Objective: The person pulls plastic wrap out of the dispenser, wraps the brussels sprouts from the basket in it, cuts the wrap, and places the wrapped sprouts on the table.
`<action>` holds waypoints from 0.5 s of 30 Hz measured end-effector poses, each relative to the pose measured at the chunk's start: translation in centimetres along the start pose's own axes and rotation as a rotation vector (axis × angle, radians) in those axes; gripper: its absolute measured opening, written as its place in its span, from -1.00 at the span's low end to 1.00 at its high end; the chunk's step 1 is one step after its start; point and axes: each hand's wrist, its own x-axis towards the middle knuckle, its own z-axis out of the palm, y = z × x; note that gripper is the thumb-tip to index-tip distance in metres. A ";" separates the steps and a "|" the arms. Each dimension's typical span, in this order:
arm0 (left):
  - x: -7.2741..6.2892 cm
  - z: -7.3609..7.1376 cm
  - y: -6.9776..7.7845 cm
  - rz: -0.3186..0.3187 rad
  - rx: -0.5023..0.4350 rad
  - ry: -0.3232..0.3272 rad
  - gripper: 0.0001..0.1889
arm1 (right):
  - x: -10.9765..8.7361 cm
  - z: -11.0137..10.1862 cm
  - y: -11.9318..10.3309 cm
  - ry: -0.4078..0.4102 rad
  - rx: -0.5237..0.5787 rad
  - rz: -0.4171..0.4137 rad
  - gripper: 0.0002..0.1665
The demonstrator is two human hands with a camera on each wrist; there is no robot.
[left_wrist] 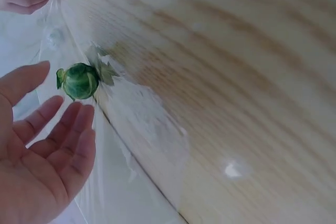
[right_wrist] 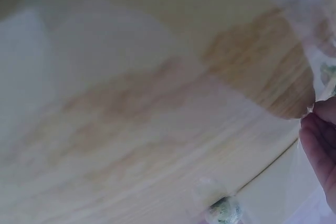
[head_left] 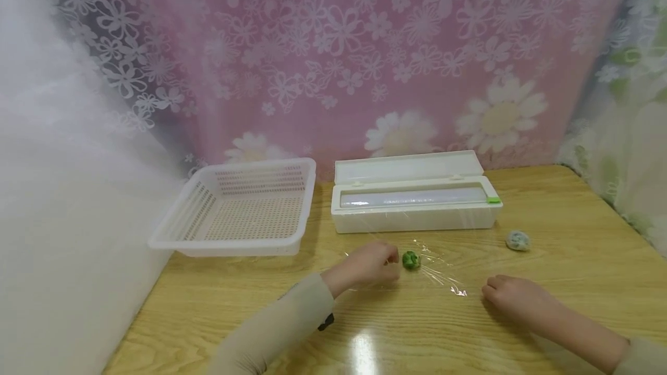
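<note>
A green Brussels sprout sits on a sheet of clear cling film spread over the wooden table. Beside it on the left is my left hand; the left wrist view shows its fingers loosely bent and apart, just short of the sprout, with nothing gripped. To the right, my right hand pinches an edge of the film between thumb and fingertips, seen closely in the right wrist view. Creases run through the film from the sprout toward that hand.
Behind the film stands a white cling film box, lid raised, a film roll inside. A white plastic basket is at the back left. A small film-wrapped bundle lies right of the box. Floral curtains hang behind the table.
</note>
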 end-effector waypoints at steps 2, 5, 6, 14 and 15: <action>-0.5 -0.2 -0.2 0.032 -0.002 -0.017 -0.78 | 0.0 -0.2 -0.1 -0.001 -0.007 -0.002 -0.72; -1.3 -0.3 -0.5 0.084 -0.011 -0.039 -0.77 | 0.1 -0.1 0.0 0.063 -0.013 -0.025 -0.75; -1.5 -0.3 -0.6 0.096 -0.012 -0.045 -0.76 | 0.1 0.1 0.2 0.106 -0.011 -0.033 -0.80; -2.4 0.4 -1.2 0.097 0.050 -0.071 -0.70 | 2.0 -0.8 1.1 0.434 0.026 -0.036 -0.43; -2.5 0.5 -1.3 0.092 0.063 -0.075 -0.69 | 2.3 -1.1 1.2 0.454 0.037 -0.041 -0.46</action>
